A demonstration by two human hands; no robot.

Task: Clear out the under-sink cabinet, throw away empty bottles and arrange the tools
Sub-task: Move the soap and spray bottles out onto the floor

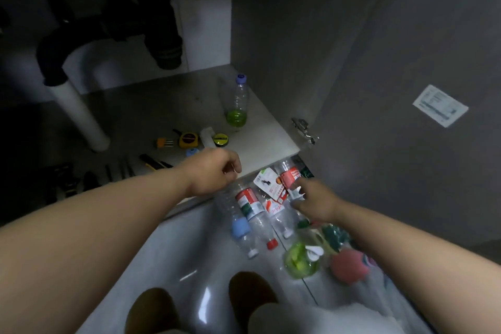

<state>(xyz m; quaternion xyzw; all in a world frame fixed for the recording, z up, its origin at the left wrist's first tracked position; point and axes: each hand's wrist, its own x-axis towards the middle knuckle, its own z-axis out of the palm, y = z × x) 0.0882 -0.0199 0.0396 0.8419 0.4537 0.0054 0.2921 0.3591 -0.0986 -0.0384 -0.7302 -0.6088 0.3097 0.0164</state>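
Several empty clear plastic bottles (250, 206) lie side by side on the floor in front of the open cabinet. My right hand (315, 205) grips the rightmost red-labelled bottle (290, 177) near its middle. My left hand (214, 171) hovers over the cabinet's front edge with its fingers curled shut, just above the base of the leftmost bottle (240, 228); nothing shows in it. On the cabinet floor (151, 106) stands a bottle with green liquid (237, 102). Tools lie there too: a yellow tape measure (187, 139), a yellow-black round reel (221, 139) and a yellow-black knife (151, 161).
A white drain pipe (78, 114) stands at the cabinet's left under black plumbing. The grey cabinet door (406, 89) is swung open on the right. A clear plastic bag (303, 257) with green and red items lies by my right arm. My shoes (249, 295) are below.
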